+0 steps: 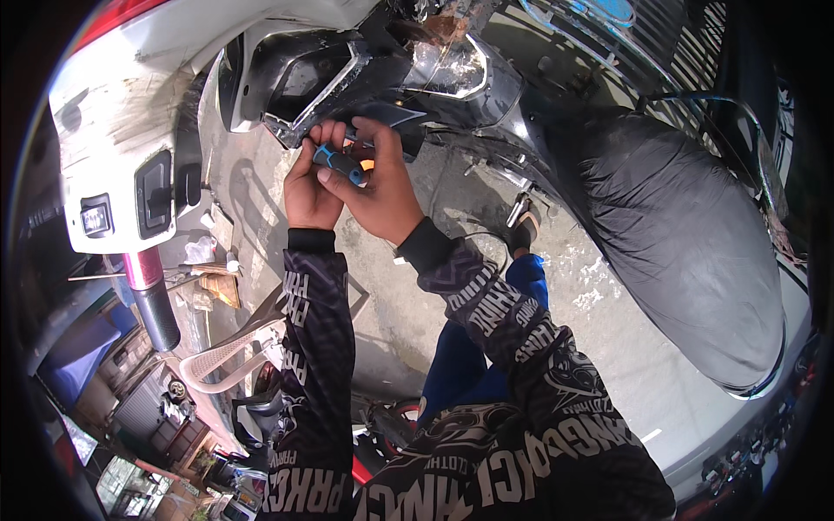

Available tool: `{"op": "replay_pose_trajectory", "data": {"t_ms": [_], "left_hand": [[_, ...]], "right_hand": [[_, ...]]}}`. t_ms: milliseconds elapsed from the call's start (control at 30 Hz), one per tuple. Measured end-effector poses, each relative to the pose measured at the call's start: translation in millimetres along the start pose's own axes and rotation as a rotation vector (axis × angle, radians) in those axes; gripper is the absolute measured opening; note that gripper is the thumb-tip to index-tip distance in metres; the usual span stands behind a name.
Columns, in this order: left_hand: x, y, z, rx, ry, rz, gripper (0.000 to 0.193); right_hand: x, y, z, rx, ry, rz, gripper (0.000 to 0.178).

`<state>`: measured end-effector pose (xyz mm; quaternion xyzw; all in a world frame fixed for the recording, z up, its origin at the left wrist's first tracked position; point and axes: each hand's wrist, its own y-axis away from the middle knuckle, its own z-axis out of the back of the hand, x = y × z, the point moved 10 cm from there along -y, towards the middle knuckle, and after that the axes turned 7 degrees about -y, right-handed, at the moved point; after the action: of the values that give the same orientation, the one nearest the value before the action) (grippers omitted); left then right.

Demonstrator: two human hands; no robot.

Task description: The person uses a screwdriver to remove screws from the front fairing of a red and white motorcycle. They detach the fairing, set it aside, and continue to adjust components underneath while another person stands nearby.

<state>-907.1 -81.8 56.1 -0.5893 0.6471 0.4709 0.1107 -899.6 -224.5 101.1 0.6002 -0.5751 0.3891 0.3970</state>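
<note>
In front of me, a screwdriver (pixel 340 162) with a blue and black handle lies slantwise between my hands; its shaft and tip are hidden. My right hand (pixel 387 193) closes on the handle, thumb pressed along it. Beside it, my left hand (pixel 314 193) has its fingers curled in around the far end of the handle, against the lower edge of a black scooter panel (pixel 304 78). Whether those fingers grip the handle, the panel or something small cannot be seen. A small orange piece (pixel 367 164) shows between the right fingers.
The scooter's black seat (pixel 686 252) spreads to the right. A scuffed white bumper (pixel 113 165) with a lamp stands at left, above a beige plastic chair (pixel 226 356). A metal rack (pixel 599 43) is at the far right. My foot (pixel 525 227) rests on concrete (pixel 391 304).
</note>
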Motion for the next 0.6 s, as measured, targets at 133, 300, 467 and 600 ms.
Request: {"op": "replay_pose_trajectory", "data": {"t_ms": [133, 300, 467, 600], "left_hand": [[5, 5, -1, 0.076, -0.004, -0.039, 0.035], [10, 6, 2, 0.205, -0.044, 0.065, 0.034], [9, 0, 22, 0.039, -0.098, 0.047, 0.024], [11, 3, -4, 0.235, 0.019, 0.038, 0.023]], "right_hand": [[-17, 6, 1, 0.007, 0.104, -0.188, 0.036], [36, 3, -3, 0.051, 0.372, 0.366, 0.027], [29, 0, -6, 0.104, 0.183, 0.329, 0.032], [5, 4, 8, -0.038, 0.044, 0.176, 0.043]]}}
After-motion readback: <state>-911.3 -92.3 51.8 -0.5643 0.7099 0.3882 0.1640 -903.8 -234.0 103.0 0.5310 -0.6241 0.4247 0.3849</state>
